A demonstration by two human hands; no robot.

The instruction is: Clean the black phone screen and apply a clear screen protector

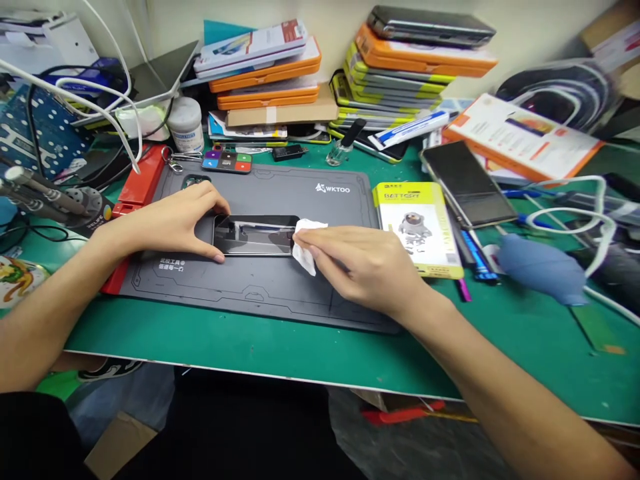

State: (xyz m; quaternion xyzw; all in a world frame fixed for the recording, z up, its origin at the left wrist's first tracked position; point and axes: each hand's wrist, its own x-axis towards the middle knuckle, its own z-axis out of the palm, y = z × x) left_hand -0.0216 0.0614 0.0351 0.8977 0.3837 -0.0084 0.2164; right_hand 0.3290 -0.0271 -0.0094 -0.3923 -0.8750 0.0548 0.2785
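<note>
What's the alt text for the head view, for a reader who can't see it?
The left hand steadies a phone lying flat on a grey work mat, while the right hand presses a white wipe against the phone's right end. A yellow battery box and stacked orange cases surround them on the green bench.

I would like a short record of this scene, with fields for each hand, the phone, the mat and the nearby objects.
left hand: left hand grips the left end of the phone, thumb at the near edge, fingers over the far edge
right hand: right hand presses a white wipe against the right end of the phone
phone: dark phone lies flat, lengthwise, on the mat
mat: grey work mat on the green table
nearby: yellow battery box right of the mat; blue air blower further right
</note>
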